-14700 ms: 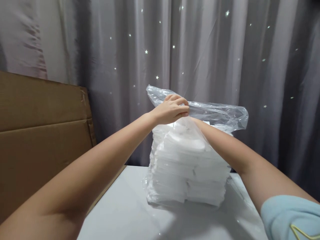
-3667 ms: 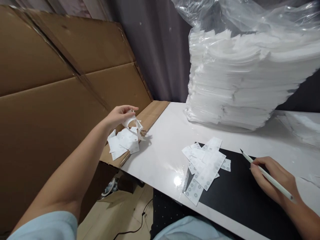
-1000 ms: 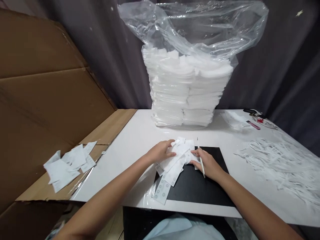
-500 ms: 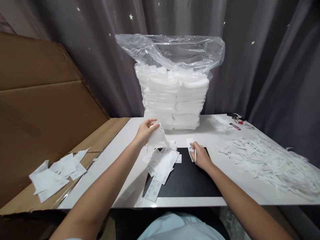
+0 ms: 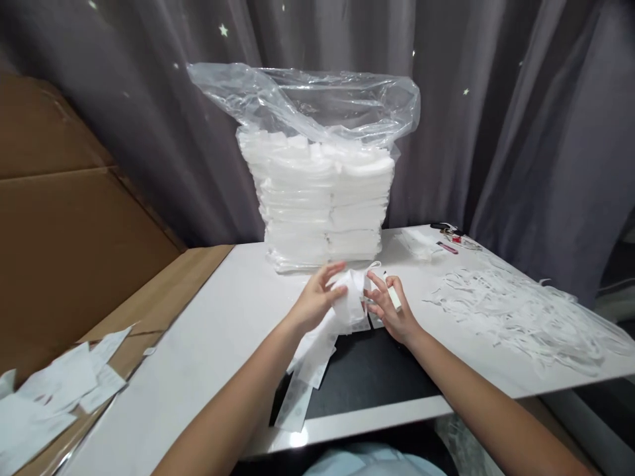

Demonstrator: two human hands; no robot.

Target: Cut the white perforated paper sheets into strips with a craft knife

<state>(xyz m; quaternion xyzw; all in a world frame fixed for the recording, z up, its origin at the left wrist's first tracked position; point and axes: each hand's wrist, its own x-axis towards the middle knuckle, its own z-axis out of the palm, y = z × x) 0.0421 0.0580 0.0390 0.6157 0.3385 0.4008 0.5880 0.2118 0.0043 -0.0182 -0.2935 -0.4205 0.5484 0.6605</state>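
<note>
My left hand (image 5: 315, 299) is raised a little above the black mat (image 5: 367, 373) and pinches a white paper sheet (image 5: 347, 301). My right hand (image 5: 391, 309) touches the sheet's right edge with its fingertips while a white pen-like tool (image 5: 393, 295) stays clamped between its fingers. Below both hands several white sheets with printed circles (image 5: 307, 370) lie overlapped on the mat's left edge. Behind them stands a clear plastic bag (image 5: 317, 106), open at the top, around a tall stack of white sheets (image 5: 322, 205).
The white table (image 5: 208, 344) carries a heap of thin white strips (image 5: 520, 311) at right and small tools (image 5: 449, 238) at the back. Brown cardboard (image 5: 74, 231) leans at left, with loose white sheets (image 5: 54, 390) on its flap. A grey starred curtain (image 5: 496, 99) hangs behind.
My left hand has brought the lifted sheet toward the middle and my right hand has risen from the mat to meet it. The camera has turned slightly to the right.
</note>
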